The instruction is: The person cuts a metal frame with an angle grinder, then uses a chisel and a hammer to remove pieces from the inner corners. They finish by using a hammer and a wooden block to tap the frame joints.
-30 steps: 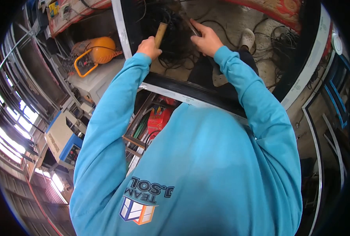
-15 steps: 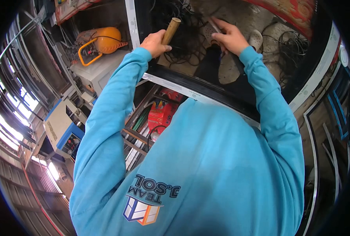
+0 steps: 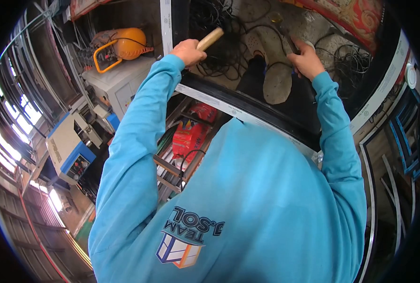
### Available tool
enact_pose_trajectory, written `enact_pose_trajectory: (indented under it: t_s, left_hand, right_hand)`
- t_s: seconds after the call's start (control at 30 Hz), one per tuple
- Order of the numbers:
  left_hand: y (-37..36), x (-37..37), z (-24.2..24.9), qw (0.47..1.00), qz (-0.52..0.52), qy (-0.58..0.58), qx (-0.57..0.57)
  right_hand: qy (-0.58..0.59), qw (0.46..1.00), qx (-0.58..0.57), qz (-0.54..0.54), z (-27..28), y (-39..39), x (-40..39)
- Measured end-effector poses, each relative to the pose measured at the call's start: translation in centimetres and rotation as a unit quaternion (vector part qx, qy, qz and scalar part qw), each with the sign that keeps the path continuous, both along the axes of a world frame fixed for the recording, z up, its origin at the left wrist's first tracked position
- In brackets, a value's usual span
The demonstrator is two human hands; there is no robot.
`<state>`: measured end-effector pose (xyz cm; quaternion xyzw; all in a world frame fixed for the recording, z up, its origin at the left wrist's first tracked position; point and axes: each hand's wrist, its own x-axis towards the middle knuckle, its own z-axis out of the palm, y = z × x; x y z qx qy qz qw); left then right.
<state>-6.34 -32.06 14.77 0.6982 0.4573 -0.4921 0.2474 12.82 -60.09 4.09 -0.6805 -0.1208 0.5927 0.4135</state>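
Note:
My left hand (image 3: 188, 52) is closed around a short round wooden stick (image 3: 211, 39), whose end sticks out to the right. It sits at the corner of a black frame (image 3: 247, 109) edged with white printed tape. My right hand (image 3: 308, 60) is over the opening inside that frame, its fingers closed on a slender dark tool (image 3: 287, 37). An amber piece (image 3: 276, 19) shows at the tool's far end; I cannot tell what kind of tool it is. Below the hands, my feet in perforated clogs (image 3: 254, 43) show on the floor.
Tangled black cables (image 3: 219, 61) lie on the floor inside the frame, with more cables (image 3: 354, 61) at right. An orange compressor (image 3: 129, 43) sits on a grey cabinet to the left. A red bag (image 3: 189, 139) lies below the frame. Metal profiles (image 3: 393, 188) lean at right.
My right hand has moved right, away from the left, carrying the tool. The stick in my left hand has tilted further to the right. The view has shifted slightly.

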Motion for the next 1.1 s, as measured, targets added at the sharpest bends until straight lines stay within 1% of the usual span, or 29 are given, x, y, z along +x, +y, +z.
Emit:
enact_pose_trajectory:
  t_s: [0.03,0.07,0.13,0.17,0.2,0.27,0.3,0.33,0.4,0.47,0.53,0.67,0.73,0.8,0.87,0.93,1.03,1.1]
  left_hand:
    - [-0.1,-0.6,-0.2,0.999,-0.01,0.041,0.007]
    - [0.1,-1.6,-0.8,0.999,-0.009,0.041,0.007]
    - [0.3,-2.7,-1.6,0.998,-0.024,-0.065,-0.006]
    - [0.2,-2.6,-1.8,0.996,0.03,-0.078,-0.025]
    - [0.2,-2.4,-2.2,0.996,0.029,-0.077,-0.027]
    - [-0.4,-1.2,-2.3,0.983,0.109,-0.141,-0.037]
    - [-0.3,-1.2,-3.1,0.978,0.139,-0.146,-0.047]
    - [-0.1,-1.4,-3.6,0.979,0.138,-0.144,-0.049]
    - [0.6,-1.3,-4.8,0.988,0.03,-0.148,-0.025]
    - [1.3,-1.3,-6.0,0.988,0.032,-0.142,-0.043]
    - [1.6,-1.3,-6.7,0.995,-0.019,-0.095,-0.025]
    - [1.0,-2.0,-7.4,0.995,-0.055,-0.08,0.0]
    - [0.6,-2.3,-7.3,0.981,-0.167,-0.077,0.063]
    - [0.3,-2.1,-7.1,0.984,-0.152,-0.073,0.057]
    - [0.2,-1.7,-6.8,0.987,-0.137,-0.067,0.05]
    - [0.0,-1.5,-6.8,0.983,-0.162,-0.075,0.052]
    - [-0.1,-1.5,-7.1,0.979,-0.171,-0.09,0.064]
    - [-0.1,-1.6,-7.2,0.981,-0.163,-0.084,0.061]
  right_hand:
    - [0.008,1.0,-0.002,0.028,0.2,0.0,-0.1]
    - [0.015,0.998,-0.004,0.055,0.3,0.0,-0.1]
    - [0.033,0.997,0.01,0.064,0.5,0.1,-0.5]
    - [0.051,0.996,0.025,0.07,0.6,0.2,-0.8]
    - [0.051,0.996,0.024,0.069,0.7,0.4,-1.1]
    - [0.053,0.995,0.02,0.082,1.3,0.8,-1.8]
    - [0.053,0.994,0.008,0.091,1.8,0.9,-2.0]
    - [0.054,0.994,0.006,0.089,1.6,1.0,-2.4]
    - [0.012,0.997,0.018,0.075,0.7,1.0,-3.4]
    - [0.012,0.997,0.004,0.079,1.4,1.3,-3.6]
    - [0.012,0.996,-0.009,0.085,1.3,1.3,-3.8]
    - [0.012,0.997,-0.014,0.077,1.1,2.0,-4.0]
    - [0.021,0.996,-0.021,0.082,0.9,2.4,-4.0]
    - [-0.004,0.999,0.021,0.038,0.0,2.8,-4.3]
    - [-0.003,0.999,0.03,0.043,0.0,3.4,-3.8]
    - [-0.004,0.998,0.04,0.05,0.2,3.9,-3.3]
    - [-0.004,0.998,0.042,0.052,0.3,4.7,-2.6]
    - [-0.053,0.995,0.068,0.05,0.0,5.1,-2.2]
